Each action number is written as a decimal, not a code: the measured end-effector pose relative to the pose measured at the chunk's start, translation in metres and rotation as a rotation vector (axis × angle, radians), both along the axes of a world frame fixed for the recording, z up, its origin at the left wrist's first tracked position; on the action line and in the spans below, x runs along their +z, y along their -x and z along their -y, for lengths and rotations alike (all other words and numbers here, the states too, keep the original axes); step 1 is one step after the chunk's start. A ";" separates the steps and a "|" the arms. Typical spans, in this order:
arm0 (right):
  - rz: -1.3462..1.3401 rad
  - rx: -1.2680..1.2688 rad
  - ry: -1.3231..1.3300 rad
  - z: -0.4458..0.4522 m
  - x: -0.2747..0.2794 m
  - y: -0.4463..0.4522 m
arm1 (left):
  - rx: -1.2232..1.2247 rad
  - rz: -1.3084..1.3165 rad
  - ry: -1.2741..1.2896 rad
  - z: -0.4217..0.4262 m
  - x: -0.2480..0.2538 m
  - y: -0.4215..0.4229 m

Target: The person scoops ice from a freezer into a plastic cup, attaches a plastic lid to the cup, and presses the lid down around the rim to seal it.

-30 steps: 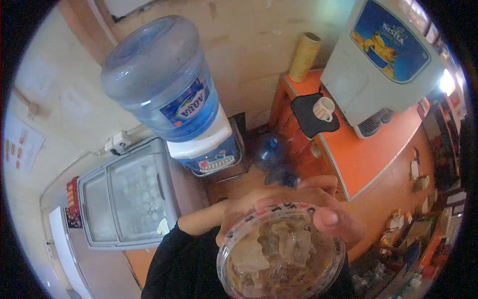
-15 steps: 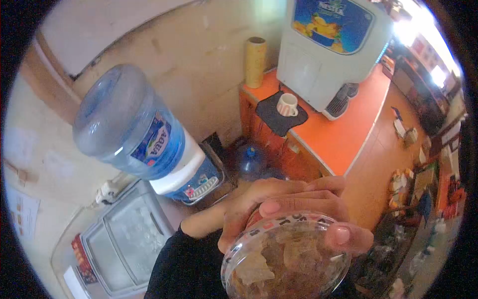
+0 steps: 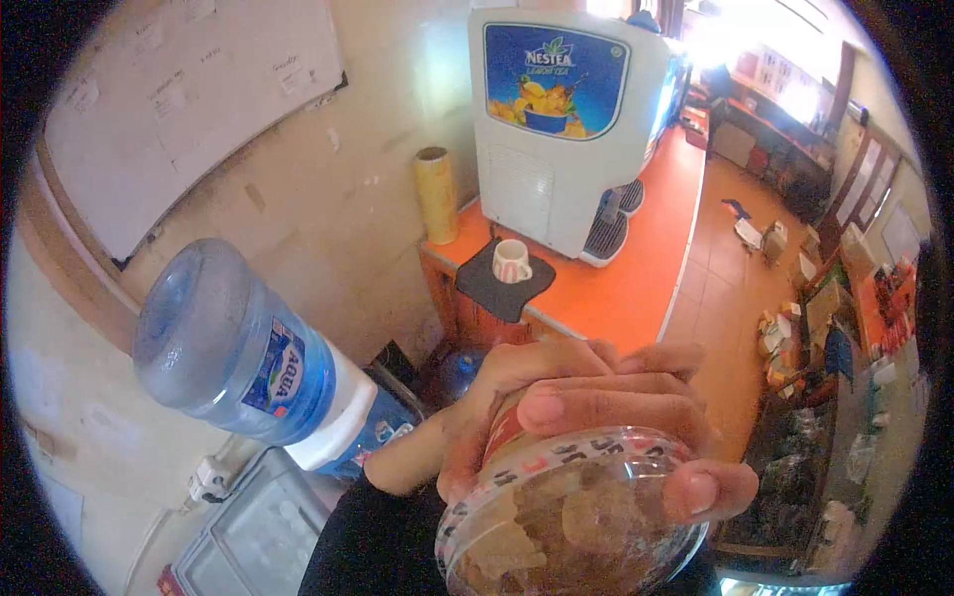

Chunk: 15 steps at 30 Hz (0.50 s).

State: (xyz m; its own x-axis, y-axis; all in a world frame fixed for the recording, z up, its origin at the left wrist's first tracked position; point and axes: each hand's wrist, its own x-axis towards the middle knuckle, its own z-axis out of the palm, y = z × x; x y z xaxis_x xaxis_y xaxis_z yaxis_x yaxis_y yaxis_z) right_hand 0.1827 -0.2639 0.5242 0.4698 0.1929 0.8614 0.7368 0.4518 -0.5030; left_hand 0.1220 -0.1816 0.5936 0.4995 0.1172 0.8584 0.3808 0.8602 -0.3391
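A round container (image 3: 571, 517) with a clear lid, printed rim and brownish, lumpy contents is close to the camera at the bottom centre. My left hand (image 3: 497, 387) reaches from a black sleeve and curls round its far left side. From the right, my right hand (image 3: 636, 409) wraps its fingers across the back, with a thumb over the lid's right edge. The hands overlap behind the container, and part of the left fingers is hidden.
A water dispenser with a large bottle (image 3: 238, 348) stands left, above a chest freezer (image 3: 258, 531). The orange counter (image 3: 616, 298) holds a drink machine (image 3: 556, 149), a mug (image 3: 511, 262) on a black cloth, and a yellow roll (image 3: 437, 197). Cluttered goods line the right.
The view has swung right and up, so the dispenser and freezer sit lower left and the counter shows more fully. Both hands keep hold of the container.
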 end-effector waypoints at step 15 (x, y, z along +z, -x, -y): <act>-0.014 -0.036 -0.023 0.012 0.010 -0.001 | -0.052 0.004 -0.250 -0.001 0.008 -0.004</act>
State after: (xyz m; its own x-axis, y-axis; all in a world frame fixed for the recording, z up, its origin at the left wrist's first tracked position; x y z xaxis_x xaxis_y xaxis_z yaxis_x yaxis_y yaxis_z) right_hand 0.1840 -0.2758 0.5340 0.4879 0.1558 0.8589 0.7461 0.4363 -0.5030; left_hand 0.1255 -0.1806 0.6020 0.4957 -0.1252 0.8594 0.4281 0.8962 -0.1164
